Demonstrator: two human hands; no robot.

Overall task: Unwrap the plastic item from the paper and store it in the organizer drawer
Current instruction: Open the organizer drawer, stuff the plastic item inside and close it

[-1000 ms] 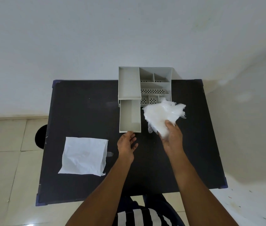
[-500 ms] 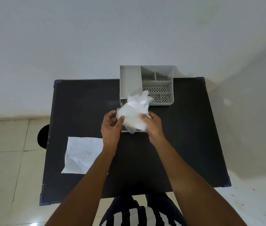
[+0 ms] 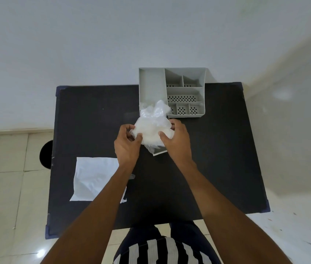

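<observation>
A crumpled, translucent white plastic item point(image 3: 151, 125) is held between both hands above the pulled-out drawer point(image 3: 159, 152) of the grey organizer point(image 3: 151, 86). My left hand point(image 3: 127, 143) pinches its left side and my right hand point(image 3: 177, 140) grips its right side. Only the drawer's near corner shows below the plastic; the rest is hidden. The white paper point(image 3: 92, 178) lies flat on the black table point(image 3: 217, 159) at the near left, partly covered by my left forearm.
The organizer stands at the table's far edge against a white wall point(image 3: 151, 35), with several perforated compartments on its right. A dark round object point(image 3: 46, 154) sits on the tiled floor left of the table.
My right hand carried the plastic item leftward over the open drawer. My left hand left the drawer front and took hold of the plastic. Both hands now press it lower.
</observation>
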